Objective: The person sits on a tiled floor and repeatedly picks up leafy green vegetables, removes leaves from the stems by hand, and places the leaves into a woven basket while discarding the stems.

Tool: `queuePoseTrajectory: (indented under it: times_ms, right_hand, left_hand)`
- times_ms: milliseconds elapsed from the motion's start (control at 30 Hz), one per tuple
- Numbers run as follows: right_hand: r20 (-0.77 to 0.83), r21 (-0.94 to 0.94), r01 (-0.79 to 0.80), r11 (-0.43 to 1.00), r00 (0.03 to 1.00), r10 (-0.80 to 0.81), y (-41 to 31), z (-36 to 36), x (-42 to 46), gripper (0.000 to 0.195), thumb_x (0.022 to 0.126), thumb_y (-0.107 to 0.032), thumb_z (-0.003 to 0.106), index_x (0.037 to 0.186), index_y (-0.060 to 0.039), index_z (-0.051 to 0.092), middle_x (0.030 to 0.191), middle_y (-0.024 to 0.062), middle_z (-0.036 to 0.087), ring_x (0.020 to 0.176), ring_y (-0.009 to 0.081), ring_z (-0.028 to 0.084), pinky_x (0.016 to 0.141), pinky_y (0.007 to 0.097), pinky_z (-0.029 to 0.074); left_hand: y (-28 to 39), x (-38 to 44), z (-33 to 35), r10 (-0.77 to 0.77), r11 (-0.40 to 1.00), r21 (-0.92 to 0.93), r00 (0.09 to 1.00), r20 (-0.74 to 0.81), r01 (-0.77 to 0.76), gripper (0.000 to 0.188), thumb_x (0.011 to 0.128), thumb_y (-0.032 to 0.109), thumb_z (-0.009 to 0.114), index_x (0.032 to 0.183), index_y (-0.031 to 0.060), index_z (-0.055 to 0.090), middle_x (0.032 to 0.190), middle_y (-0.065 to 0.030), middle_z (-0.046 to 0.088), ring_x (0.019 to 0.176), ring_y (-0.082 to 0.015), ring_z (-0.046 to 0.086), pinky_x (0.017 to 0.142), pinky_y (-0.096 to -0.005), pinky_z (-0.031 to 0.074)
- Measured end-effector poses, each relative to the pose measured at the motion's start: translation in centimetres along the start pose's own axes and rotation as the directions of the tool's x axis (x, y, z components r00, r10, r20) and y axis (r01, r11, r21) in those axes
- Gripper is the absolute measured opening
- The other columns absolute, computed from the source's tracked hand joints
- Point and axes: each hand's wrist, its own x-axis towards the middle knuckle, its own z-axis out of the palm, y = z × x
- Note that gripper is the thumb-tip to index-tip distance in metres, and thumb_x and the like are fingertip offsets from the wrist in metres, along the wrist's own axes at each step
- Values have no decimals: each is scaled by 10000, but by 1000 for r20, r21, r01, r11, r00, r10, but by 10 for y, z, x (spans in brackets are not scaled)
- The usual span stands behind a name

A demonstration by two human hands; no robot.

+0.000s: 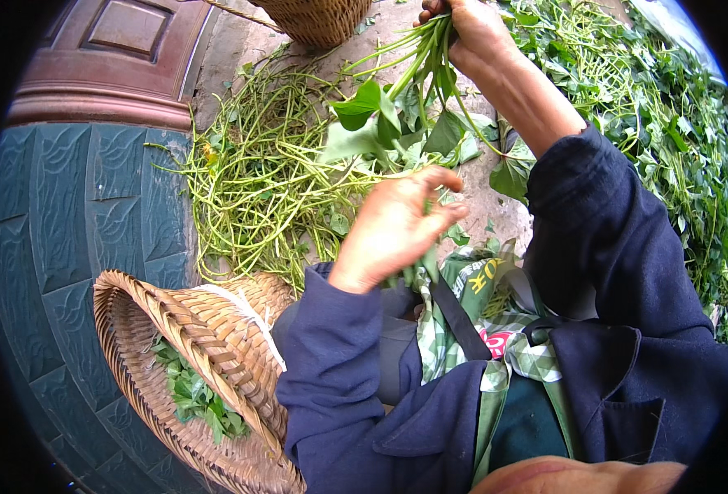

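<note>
At the top, my right hand grips a bunch of leafy green vine stems, which look like sweet potato vines. Their broad heart-shaped leaves hang toward me. Nearer my lap is my left hand, slightly blurred, thumb and forefinger apart. Green leaves show under its palm and seem held by the other fingers, which are hidden. Beyond this hand, a tangled heap of mostly bare stems covers the floor.
A wide-rimmed woven basket tilts at my left, with plucked leaves inside. Another wicker basket stands at the top. Leafy vines pile along the right. A blue tiled wall and a brown panelled door border the left.
</note>
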Motion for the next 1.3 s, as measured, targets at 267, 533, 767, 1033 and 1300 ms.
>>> queuePoseTrajectory:
  times_ms: [267, 533, 767, 1033, 1300]
  right_hand:
    - [121, -83, 24, 996, 993, -14, 16, 9, -17, 196, 864, -229, 566, 739, -98, 491, 561, 7, 468, 507, 133, 460, 498, 264, 412]
    - [101, -112, 6, 994, 995, 6, 21, 14, -21, 194, 858, -228, 575, 749, -92, 492, 568, 6, 479, 508, 130, 463, 499, 276, 423]
    - [92, -6, -165, 986, 982, 164, 23, 12, -21, 185, 871, -243, 557, 803, -78, 507, 580, 15, 493, 514, 144, 472, 517, 286, 442]
    - [145, 128, -204, 971, 972, 185, 22, 9, -7, 213, 909, -261, 481, 772, -99, 468, 567, 14, 457, 529, 153, 463, 534, 290, 441]
    - [108, 115, -171, 979, 981, 159, 3, 6, -10, 179, 905, -238, 492, 789, -104, 465, 569, 10, 459, 522, 153, 461, 529, 289, 446]
  left_hand:
    - [-16, 21, -21, 401, 683, 690, 668, -627, 239, 170, 814, 171, 586, 968, 103, 612, 819, -84, 543, 651, -263, 580, 579, -358, 474]
    - [-40, 19, -28, 336, 676, 702, 755, -563, 223, 133, 802, 201, 597, 918, 137, 613, 819, -57, 570, 660, -262, 599, 580, -359, 479]
    - [-42, 27, -29, 238, 815, 514, 653, -719, 268, 116, 746, 147, 578, 843, 90, 607, 761, -66, 583, 613, -205, 574, 570, -340, 457]
    - [-69, 13, -74, -349, 857, -485, 497, -794, -174, 87, 779, 113, 517, 767, 70, 591, 714, -22, 532, 632, -130, 492, 578, -274, 409]
    - [-58, -15, -85, 107, 983, 153, 356, -928, 105, 339, 771, 323, 687, 663, 63, 499, 619, -7, 483, 576, -122, 429, 543, -278, 380]
